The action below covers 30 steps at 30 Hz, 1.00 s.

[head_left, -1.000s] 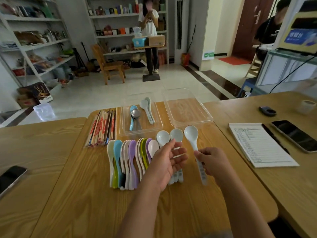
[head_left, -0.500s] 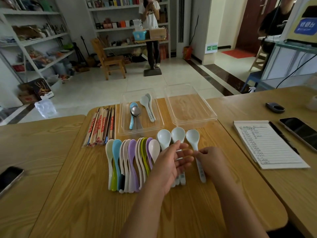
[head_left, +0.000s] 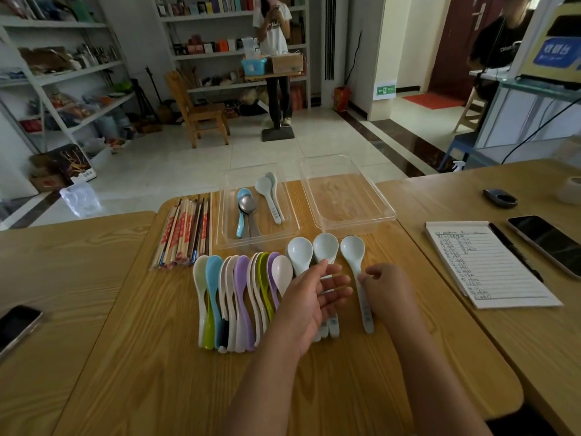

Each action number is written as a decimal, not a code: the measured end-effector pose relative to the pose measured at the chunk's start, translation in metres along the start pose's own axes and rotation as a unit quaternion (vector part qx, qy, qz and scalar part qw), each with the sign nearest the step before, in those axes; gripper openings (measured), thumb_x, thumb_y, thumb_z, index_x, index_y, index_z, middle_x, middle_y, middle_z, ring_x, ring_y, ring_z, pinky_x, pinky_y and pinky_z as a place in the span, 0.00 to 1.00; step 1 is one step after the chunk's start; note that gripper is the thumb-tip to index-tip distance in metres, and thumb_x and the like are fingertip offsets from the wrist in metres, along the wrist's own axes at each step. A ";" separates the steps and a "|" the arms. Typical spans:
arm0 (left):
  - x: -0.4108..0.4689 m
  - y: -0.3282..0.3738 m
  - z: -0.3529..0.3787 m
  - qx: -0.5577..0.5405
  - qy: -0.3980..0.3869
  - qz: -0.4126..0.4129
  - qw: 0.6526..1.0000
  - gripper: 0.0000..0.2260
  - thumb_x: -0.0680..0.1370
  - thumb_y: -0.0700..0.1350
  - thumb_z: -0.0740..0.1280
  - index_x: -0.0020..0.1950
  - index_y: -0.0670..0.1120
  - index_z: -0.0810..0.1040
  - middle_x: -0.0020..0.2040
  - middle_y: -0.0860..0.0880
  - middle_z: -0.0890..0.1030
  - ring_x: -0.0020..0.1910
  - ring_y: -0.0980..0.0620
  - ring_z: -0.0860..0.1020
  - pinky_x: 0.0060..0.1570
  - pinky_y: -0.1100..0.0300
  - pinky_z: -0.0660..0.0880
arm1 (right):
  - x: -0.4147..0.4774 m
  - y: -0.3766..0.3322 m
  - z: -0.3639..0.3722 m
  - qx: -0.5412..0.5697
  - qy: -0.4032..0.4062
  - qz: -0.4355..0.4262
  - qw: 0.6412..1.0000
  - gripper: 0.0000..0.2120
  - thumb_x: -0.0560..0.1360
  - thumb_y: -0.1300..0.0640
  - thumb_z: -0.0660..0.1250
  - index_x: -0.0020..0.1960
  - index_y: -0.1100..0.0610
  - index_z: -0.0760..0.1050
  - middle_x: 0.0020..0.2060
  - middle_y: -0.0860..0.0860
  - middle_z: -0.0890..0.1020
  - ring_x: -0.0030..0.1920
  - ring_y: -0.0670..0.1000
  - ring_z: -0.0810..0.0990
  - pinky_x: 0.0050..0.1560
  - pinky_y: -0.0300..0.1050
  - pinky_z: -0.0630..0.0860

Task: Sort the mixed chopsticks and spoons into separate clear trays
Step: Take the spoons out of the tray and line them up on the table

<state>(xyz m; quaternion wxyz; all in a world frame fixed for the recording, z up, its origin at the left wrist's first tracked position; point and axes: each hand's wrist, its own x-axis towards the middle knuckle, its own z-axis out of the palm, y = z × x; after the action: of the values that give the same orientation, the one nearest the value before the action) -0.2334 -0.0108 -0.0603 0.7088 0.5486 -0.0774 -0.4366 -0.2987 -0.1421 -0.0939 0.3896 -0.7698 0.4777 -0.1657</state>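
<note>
Head view: the left hand [head_left: 309, 303] is spread, fingers straight and loose, over the handles of two white spoons [head_left: 300, 250]; whether it touches them is unclear. Just right of it, the right hand [head_left: 390, 291] pinches the handle of a third spoon [head_left: 352, 248] lying on the surface [head_left: 314, 388]. Coloured spoons [head_left: 239, 278] lie just left of the left hand, chopsticks [head_left: 184, 234] beyond them. Ahead of the hands sit the left tray [head_left: 224, 215], holding a few spoons, and the right tray [head_left: 390, 215].

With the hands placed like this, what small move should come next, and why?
Probably lift the rightmost white spoon and carry it to the left tray: the right hand pinches its handle, and that tray holds the sorted spoons.
</note>
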 end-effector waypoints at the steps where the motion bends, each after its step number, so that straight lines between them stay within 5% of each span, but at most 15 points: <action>1: -0.001 0.001 0.000 -0.001 0.003 -0.001 1.000 0.15 0.83 0.50 0.60 0.56 0.42 0.80 0.48 0.43 0.85 0.45 0.49 0.83 0.47 0.57 0.79 | -0.001 -0.001 -0.002 0.004 0.007 -0.011 1.000 0.17 0.79 0.53 0.66 0.66 0.56 0.76 0.45 0.47 0.77 0.41 0.46 0.77 0.42 0.44 0.75; 6: -0.003 0.019 -0.009 -0.024 0.028 0.022 0.999 0.14 0.83 0.49 0.60 0.56 0.41 0.80 0.47 0.44 0.85 0.44 0.50 0.83 0.46 0.58 0.80 | -0.011 -0.020 -0.008 0.045 0.002 -0.085 0.995 0.13 0.79 0.54 0.66 0.62 0.54 0.78 0.51 0.48 0.82 0.46 0.46 0.79 0.44 0.42 0.75; 13: 0.006 0.065 -0.052 -0.076 0.051 0.083 0.992 0.12 0.83 0.47 0.59 0.53 0.42 0.79 0.43 0.45 0.84 0.41 0.51 0.81 0.46 0.57 0.77 | -0.002 -0.090 0.010 0.052 -0.044 -0.157 0.985 0.08 0.79 0.62 0.64 0.52 0.52 0.80 0.40 0.45 0.82 0.35 0.47 0.80 0.42 0.45 0.80; 15: 0.015 0.081 -0.065 -0.072 0.063 0.090 0.991 0.12 0.83 0.47 0.60 0.52 0.42 0.80 0.43 0.44 0.84 0.41 0.50 0.81 0.45 0.57 0.78 | 0.010 -0.118 0.020 0.027 -0.057 -0.179 0.982 0.07 0.79 0.62 0.63 0.48 0.53 0.79 0.38 0.49 0.83 0.33 0.48 0.80 0.40 0.46 0.79; 17: 0.028 0.098 -0.078 -0.065 0.080 0.092 0.990 0.12 0.83 0.47 0.60 0.52 0.42 0.80 0.43 0.45 0.84 0.41 0.50 0.82 0.44 0.57 0.78 | 0.031 -0.146 0.035 -0.012 -0.063 -0.193 0.979 0.08 0.77 0.64 0.62 0.44 0.64 0.79 0.36 0.61 0.83 0.31 0.54 0.77 0.36 0.47 0.75; 23: 0.070 0.141 -0.100 -0.074 0.096 0.098 0.988 0.13 0.84 0.48 0.58 0.54 0.42 0.79 0.41 0.46 0.84 0.39 0.52 0.81 0.44 0.59 0.78 | 0.103 -0.206 0.095 -0.125 -0.078 -0.196 0.969 0.04 0.72 0.63 0.63 0.42 0.63 0.75 0.32 0.54 0.78 0.37 0.57 0.81 0.31 0.40 0.71; 27: 0.093 0.151 -0.110 -0.059 0.103 0.091 0.989 0.15 0.84 0.48 0.58 0.58 0.40 0.79 0.43 0.44 0.83 0.42 0.50 0.81 0.45 0.58 0.78 | 0.134 -0.216 0.131 -0.196 -0.083 -0.200 0.956 0.04 0.76 0.62 0.62 0.49 0.61 0.74 0.41 0.56 0.78 0.44 0.57 0.80 0.39 0.44 0.73; 30: 0.108 0.152 -0.120 -0.040 0.103 0.084 0.990 0.15 0.84 0.49 0.57 0.57 0.41 0.79 0.44 0.44 0.84 0.44 0.49 0.82 0.48 0.57 0.79 | 0.156 -0.218 0.154 -0.222 -0.072 -0.211 0.949 0.05 0.78 0.61 0.61 0.51 0.61 0.75 0.39 0.53 0.76 0.42 0.55 0.78 0.39 0.45 0.74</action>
<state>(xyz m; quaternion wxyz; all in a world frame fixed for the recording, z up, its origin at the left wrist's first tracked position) -0.0162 0.0013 -0.0179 0.7686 0.5534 -0.0319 -0.3193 0.0062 -0.1572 -0.0460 0.1984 -0.9299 0.2997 -0.0778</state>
